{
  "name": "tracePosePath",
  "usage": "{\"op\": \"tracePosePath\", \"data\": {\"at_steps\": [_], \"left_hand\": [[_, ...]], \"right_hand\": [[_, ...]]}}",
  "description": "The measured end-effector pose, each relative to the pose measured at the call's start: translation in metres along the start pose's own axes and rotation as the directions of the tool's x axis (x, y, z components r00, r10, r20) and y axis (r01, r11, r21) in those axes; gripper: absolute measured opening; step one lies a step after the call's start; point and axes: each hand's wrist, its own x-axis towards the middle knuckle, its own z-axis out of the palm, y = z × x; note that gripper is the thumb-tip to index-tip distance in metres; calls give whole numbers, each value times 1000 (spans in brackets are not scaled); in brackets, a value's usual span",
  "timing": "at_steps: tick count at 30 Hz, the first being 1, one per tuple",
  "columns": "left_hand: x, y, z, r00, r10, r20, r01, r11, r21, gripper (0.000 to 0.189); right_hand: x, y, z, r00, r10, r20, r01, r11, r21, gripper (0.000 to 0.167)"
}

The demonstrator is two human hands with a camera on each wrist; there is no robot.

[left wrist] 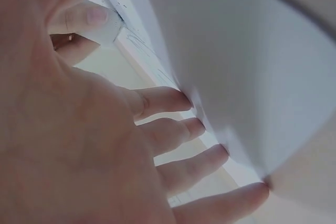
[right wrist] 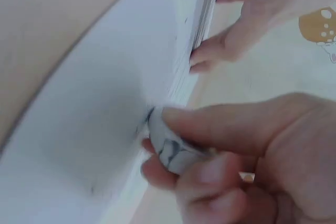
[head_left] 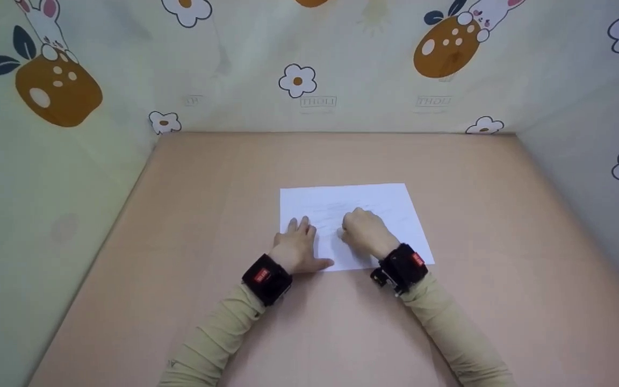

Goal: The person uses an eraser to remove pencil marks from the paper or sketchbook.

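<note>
Head view: the white sheet (head_left: 328, 236) lies on the tabletop (head_left: 207, 177), well in from the far edge, its long axis appearing to run side to side, roughly along that edge; the left hand (head_left: 295, 250) is spread over the sheet's near left corner, thumb along the near edge; the right hand (head_left: 368, 232) is curled over the right half, with faint grey marks (head_left: 336, 208) between its knuckles and the sheet's far left corner; left wrist view: the left fingers (left wrist: 199, 166) are set apart, tips touching the sheet, palm holding nothing; right wrist view: the right thumb and fingers pinch a pale, dark-smudged block (right wrist: 176, 156), probably an eraser; its long axis seems to slope from the sheet back toward the palm, and its front end appears to meet the paper; the right hand thus has the block, the left being nearer the corner.
</note>
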Motion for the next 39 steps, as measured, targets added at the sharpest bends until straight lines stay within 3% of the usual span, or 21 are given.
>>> {"op": "tracePosePath", "data": {"at_steps": [2, 5, 10, 12, 18, 28, 30, 35, 37, 39], "left_hand": [[0, 0, 1, 1000, -6, 8, 6, 1000, 2, 91], [-1, 1, 1, 1000, -8, 6, 8, 1000, -3, 91], [-1, 0, 1, 999, -30, 14, 30, 1000, -8, 95], [-1, 1, 0, 999, -35, 17, 35, 999, -7, 97], [-2, 2, -1, 999, -49, 19, 49, 999, -5, 99], [-4, 0, 1, 999, -48, 13, 49, 998, -29, 97], [-5, -1, 2, 998, -58, 12, 58, 998, -17, 97], [-7, 0, 0, 999, -51, -11, 52, 999, 16, 98], [-8, 0, -1, 999, -41, -26, 42, 999, 2, 98], [-9, 0, -2, 999, -32, -40, 31, 999, -29, 97]], "right_hand": [[2, 3, 2, 992, -125, -1, 125, 992, -24, 17], [5, 3, 5, 961, -275, -17, 273, 960, -70, 15], [12, -7, 10, 928, -372, -22, 369, 924, -96, 18], [13, -10, 9, 929, -370, -11, 367, 925, -97, 20], [6, -7, 0, 973, -233, -2, 230, 965, -128, 20], [19, -18, 7, 941, -338, 25, 339, 940, -33, 19], [19, -19, 7, 952, -303, 42, 304, 952, -22, 20], [14, -14, -4, 987, -111, 117, 120, 991, -68, 18], [13, -15, -6, 988, -101, 117, 112, 989, -93, 18], [14, -18, -3, 984, -154, 90, 163, 982, -97, 17]]}}
